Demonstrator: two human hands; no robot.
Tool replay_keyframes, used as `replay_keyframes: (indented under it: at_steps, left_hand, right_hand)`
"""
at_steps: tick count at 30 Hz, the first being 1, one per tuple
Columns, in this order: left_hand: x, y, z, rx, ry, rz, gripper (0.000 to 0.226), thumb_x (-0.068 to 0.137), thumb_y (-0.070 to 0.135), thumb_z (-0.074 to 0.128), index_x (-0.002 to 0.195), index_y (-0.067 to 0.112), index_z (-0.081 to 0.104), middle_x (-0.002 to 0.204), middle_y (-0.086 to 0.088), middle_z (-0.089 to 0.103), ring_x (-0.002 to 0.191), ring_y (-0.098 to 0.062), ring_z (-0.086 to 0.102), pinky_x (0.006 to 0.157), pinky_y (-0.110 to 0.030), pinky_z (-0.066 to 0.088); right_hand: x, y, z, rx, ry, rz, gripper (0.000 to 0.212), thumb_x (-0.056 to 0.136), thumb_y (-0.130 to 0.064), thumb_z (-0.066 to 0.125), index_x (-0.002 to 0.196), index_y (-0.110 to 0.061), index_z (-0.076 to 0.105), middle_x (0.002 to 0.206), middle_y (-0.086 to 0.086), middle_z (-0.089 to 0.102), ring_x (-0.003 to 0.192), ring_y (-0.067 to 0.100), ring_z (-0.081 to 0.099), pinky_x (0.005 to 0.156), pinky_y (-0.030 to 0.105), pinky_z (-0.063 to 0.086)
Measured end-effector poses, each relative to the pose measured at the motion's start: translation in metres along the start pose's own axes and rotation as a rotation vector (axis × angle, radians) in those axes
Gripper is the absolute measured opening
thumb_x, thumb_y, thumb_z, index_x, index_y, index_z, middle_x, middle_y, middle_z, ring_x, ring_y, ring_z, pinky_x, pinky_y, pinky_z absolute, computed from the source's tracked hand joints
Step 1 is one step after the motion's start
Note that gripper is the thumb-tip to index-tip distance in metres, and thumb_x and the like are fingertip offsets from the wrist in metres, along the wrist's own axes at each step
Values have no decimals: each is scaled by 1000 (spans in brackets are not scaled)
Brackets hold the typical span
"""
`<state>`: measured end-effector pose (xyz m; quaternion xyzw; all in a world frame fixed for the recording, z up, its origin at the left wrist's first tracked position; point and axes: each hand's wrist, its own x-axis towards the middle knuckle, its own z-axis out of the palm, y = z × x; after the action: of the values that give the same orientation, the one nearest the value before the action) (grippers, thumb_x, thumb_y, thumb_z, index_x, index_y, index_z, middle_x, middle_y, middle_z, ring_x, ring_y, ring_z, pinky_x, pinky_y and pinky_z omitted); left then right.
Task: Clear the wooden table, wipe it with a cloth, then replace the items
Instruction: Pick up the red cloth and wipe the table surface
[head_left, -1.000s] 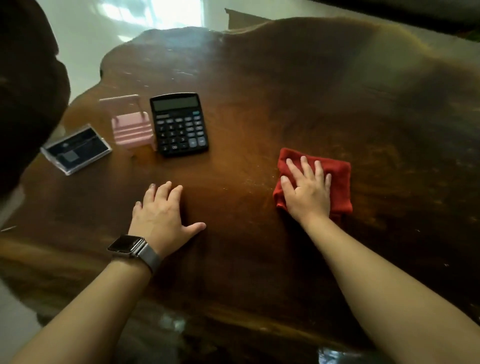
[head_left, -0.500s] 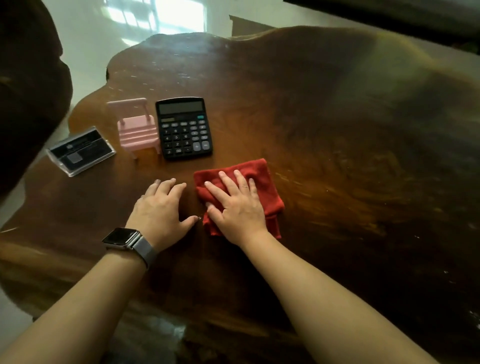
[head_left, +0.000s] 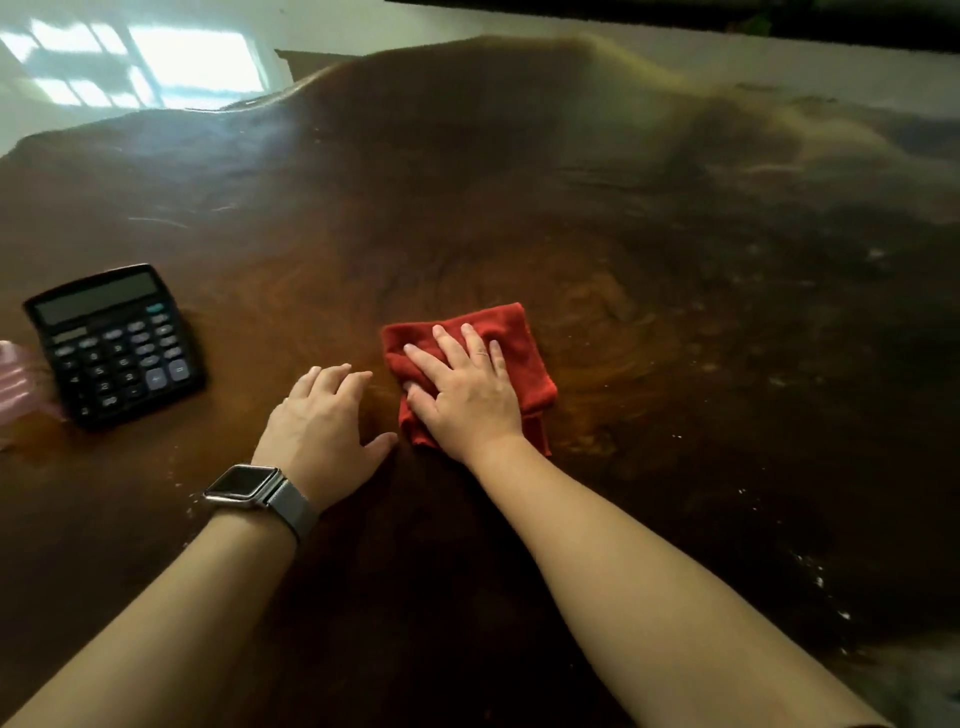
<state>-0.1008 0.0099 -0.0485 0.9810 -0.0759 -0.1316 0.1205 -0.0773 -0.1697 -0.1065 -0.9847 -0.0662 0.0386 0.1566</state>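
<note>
red cloth (head_left: 524, 353) flat under right hand (head_left: 467, 395) fingers (head_left: 449, 343), wooden table (head_left: 519, 208)

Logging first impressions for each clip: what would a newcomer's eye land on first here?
The red cloth stands out, lying mid-table under the flat right hand that presses it to the dark wooden table. Just left of it the left hand rests flat on the wood, a watch on its wrist. A black calculator lies at the left edge.

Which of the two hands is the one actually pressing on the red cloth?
The right hand, with no watch, lies flat on the red cloth. The left hand, wearing the wristwatch, rests on the bare wooden table beside it.
</note>
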Motion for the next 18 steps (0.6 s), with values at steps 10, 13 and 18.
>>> replay_keyframes:
  at_steps: [10,13,18]
  left_hand:
    - [57,109,20,52,-58,124,83,77,66,62,145,26,39,155,-1,34,146,-29,22,111,-52,36]
    - [65,133,27,52,-46,145,80,78,63,63,145,25,40,155,-2,35,146,-29,22,110,-53,36]
    - [75,167,39,43,-54,175,78,80,63,60,146,26,38,156,-1,33,147,-28,21,112,-52,34]
  right_hand:
    - [-23,165,-51,-46,99,332,59,96,-66,27,151,-46,36,165,-2,28,154,28,11,122,52,2]
    - [-43,205,-65,-52,134,442,58,96,-66,27,150,-46,37,164,-2,30,153,28,15,121,52,6]
    - [-88,272,-87,44,329,594,49,103,-49,36,145,-30,52,153,1,49,148,27,31,121,54,20]
